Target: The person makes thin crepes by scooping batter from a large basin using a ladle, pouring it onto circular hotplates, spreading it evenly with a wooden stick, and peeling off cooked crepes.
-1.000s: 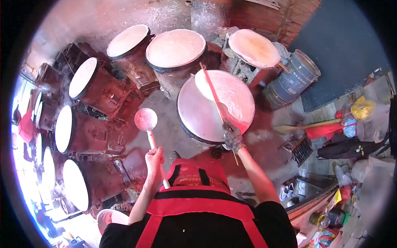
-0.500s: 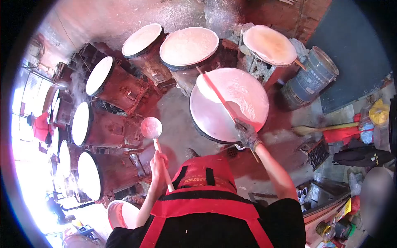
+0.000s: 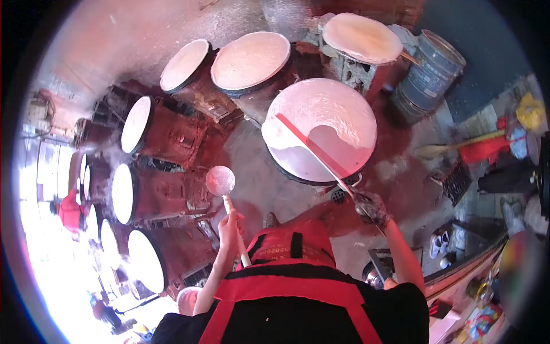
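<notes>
My left hand (image 3: 230,229) is closed round the long pale handle of a ladle (image 3: 220,180), its round bowl raised above the grey floor. A dark-stained glove covers my right hand (image 3: 371,211), which grips a long stick (image 3: 329,167). The stick slants up and left over a large round pan (image 3: 321,123). White batter coats much of the pan's inside, with a smooth, greyish patch near its middle. At the pan's left side, the stick's far end meets a thicker white mass.
Several round drum stoves with white tops (image 3: 251,62) curve round the left and back. A plate of pale, browned food (image 3: 362,39) stands at the back beside a blue metal drum (image 3: 429,71). A person in red (image 3: 70,211) is at the far left.
My right hand has moved down and right, drawing the stick back toward me. The white mass has shifted to the pan's left rim, and the greyish patch has changed shape. The view has shifted.
</notes>
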{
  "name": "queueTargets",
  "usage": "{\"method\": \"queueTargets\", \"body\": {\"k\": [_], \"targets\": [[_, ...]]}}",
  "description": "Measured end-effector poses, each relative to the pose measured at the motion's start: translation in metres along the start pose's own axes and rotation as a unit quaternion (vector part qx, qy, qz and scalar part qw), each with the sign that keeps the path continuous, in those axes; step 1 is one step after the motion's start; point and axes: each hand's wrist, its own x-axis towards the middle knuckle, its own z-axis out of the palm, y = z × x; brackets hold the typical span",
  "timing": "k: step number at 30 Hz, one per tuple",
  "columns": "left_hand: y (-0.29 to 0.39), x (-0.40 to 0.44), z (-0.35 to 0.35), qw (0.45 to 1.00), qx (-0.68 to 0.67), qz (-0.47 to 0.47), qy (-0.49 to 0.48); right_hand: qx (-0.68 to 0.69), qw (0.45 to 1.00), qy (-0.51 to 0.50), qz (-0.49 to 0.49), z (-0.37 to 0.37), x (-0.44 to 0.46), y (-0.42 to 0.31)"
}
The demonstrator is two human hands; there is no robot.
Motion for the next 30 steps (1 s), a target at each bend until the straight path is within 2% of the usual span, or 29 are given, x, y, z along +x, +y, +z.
{"method": "queueTargets", "body": {"k": [1, 2, 4, 5, 6, 7, 11, 12, 13, 14, 15, 16, 17, 19, 20, 21, 22, 23, 24, 25, 27, 29, 30], "targets": [[0.002, 0.008, -0.001, 1.0, 0.005, 0.005, -0.013, -0.063, 0.997, 0.054, -0.012, 0.009, -0.018, 0.001], [0.005, 0.016, -0.001, 1.0, 0.011, 0.009, -0.027, 0.043, 0.992, 0.065, -0.102, 0.012, -0.01, 0.022], [0.012, 0.033, -0.006, 0.996, 0.015, 0.02, -0.08, 0.243, 0.922, 0.085, -0.288, 0.017, 0.026, 0.069], [0.02, 0.036, -0.006, 0.995, 0.007, 0.018, -0.096, 0.105, 0.926, 0.215, -0.29, 0.036, 0.034, 0.069], [0.033, 0.034, -0.004, 0.994, -0.002, 0.016, -0.111, -0.034, 0.899, 0.339, -0.276, 0.065, 0.046, 0.064], [0.045, 0.036, -0.007, 0.992, -0.011, 0.013, -0.124, -0.171, 0.84, 0.451, -0.247, 0.085, 0.051, 0.065], [0.058, 0.07, -0.04, 0.978, -0.015, 0.002, -0.209, -0.303, 0.876, 0.302, -0.224, 0.122, -0.004, 0.126], [0.059, 0.083, -0.056, 0.969, -0.005, -0.008, -0.246, -0.176, 0.93, 0.308, -0.097, 0.14, -0.028, 0.128], [0.058, 0.093, -0.07, 0.96, 0.003, -0.019, -0.28, -0.041, 0.956, 0.282, -0.067, 0.147, -0.038, 0.146], [0.055, 0.098, -0.08, 0.962, -0.017, -0.017, -0.274, 0.095, 0.959, 0.266, -0.032, 0.155, -0.048, 0.164], [0.049, 0.105, -0.095, 0.963, -0.006, -0.018, -0.268, 0.231, 0.942, 0.222, -0.096, 0.144, -0.033, 0.21], [0.042, 0.113, -0.111, 0.965, 0.005, -0.018, -0.261, 0.285, 0.92, 0.232, -0.137, 0.165, -0.02, 0.213], [0.035, 0.117, -0.126, 0.967, 0.016, -0.016, -0.253, 0.336, 0.893, 0.238, -0.18, 0.186, -0.007, 0.216], [0.027, 0.116, -0.155, 0.979, 0.047, 0.0, -0.2, 0.361, 0.876, 0.214, -0.236, 0.256, 0.067, 0.187], [0.022, 0.116, -0.172, 0.982, 0.055, 0.002, -0.183, 0.41, 0.863, 0.123, -0.268, 0.252, 0.12, 0.196], [0.018, 0.115, -0.187, 0.984, 0.062, 0.005, -0.166, 0.445, 0.834, -0.153, -0.287, 0.234, 0.181, 0.204], [0.015, 0.114, -0.202, 0.986, 0.075, 0.017, -0.147, 0.482, 0.743, -0.21, -0.413, 0.211, 0.279, 0.233], [0.013, 0.112, -0.218, 0.988, 0.088, 0.028, -0.127, 0.195, 0.826, 0.096, -0.52, 0.253, 0.306, 0.185], [0.011, 0.111, -0.233, 0.988, 0.101, 0.04, -0.108, -0.099, 0.791, 0.435, -0.419, 0.304, 0.326, 0.127], [0.009, 0.109, -0.246, 0.988, 0.115, 0.052, -0.084, 0.152, 0.852, 0.337, -0.37, 0.316, 0.352, 0.1], [0.001, 0.111, -0.268, 0.992, 0.066, 0.076, -0.07, 0.087, 0.845, 0.389, -0.355, 0.363, 0.339, 0.044], [-0.004, 0.114, -0.28, 0.996, 0.042, 0.072, -0.038, -0.021, 0.721, 0.458, -0.52, 0.346, 0.385, 0.055], [-0.007, 0.113, -0.285, 0.997, 0.03, 0.069, -0.021, -0.005, 0.731, 0.457, -0.507, 0.346, 0.38, 0.061]]}}
